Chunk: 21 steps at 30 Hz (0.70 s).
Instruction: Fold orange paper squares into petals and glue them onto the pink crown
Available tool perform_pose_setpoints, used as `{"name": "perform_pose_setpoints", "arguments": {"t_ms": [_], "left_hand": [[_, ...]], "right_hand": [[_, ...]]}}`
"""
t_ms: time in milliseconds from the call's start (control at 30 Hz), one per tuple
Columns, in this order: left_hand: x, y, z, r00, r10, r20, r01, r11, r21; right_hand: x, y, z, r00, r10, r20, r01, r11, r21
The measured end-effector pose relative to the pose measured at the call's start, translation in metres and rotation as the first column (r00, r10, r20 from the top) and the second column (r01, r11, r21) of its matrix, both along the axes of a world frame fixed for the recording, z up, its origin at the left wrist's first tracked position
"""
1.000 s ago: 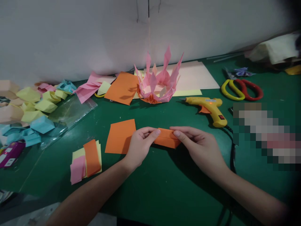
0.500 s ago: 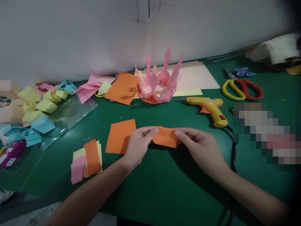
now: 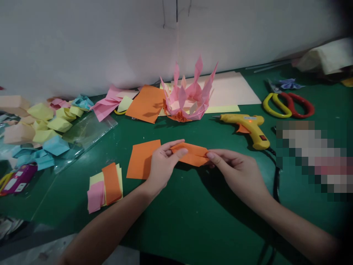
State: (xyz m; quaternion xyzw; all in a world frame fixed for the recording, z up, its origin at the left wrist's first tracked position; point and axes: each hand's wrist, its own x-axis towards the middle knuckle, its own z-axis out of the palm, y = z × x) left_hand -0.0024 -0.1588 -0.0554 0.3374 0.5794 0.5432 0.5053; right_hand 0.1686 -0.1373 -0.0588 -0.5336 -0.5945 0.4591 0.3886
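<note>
Over the desk (image 3: 176,217), left hand (image 3: 163,166) and right hand (image 3: 239,172) pinch opposite ends of the folded orange paper (image 3: 195,151), apparently mid-fold, the next move likely needing aligned edges.

The folded orange paper (image 3: 191,154) has changed its angle: its left end is now raised, so it slopes down to the right. The left grip (image 3: 164,162) has lifted with it—its thumb lying farther across the paper's face. The right grip (image 3: 238,169) now pinches a pointed right end. The view has shifted slightly left—more yellow loop (image 3: 4,180) shows at the left edge.
</note>
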Motion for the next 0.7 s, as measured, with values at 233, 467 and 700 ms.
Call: {"name": "perform_pose_setpoints", "arguments": {"t_ms": [233,467,700], "left_hand": [[-0.006,0.001,0.007,0.963,-0.077,-0.26,0.091,0.995,0.041],[-0.018,0.0,0.006,0.499,-0.059,-0.865,0.459,0.864,0.205],[-0.02,-0.005,0.002,0.384,-0.114,-0.916,0.564,0.815,0.135]], "right_hand": [[0.009,0.002,0.002,0.981,-0.013,0.194,-0.039,0.964,0.264],[0.017,0.02,-0.01,0.87,0.24,0.43,-0.483,0.588,0.649],[0.014,0.017,-0.012,0.756,0.227,0.614,-0.635,0.479,0.606]]}}
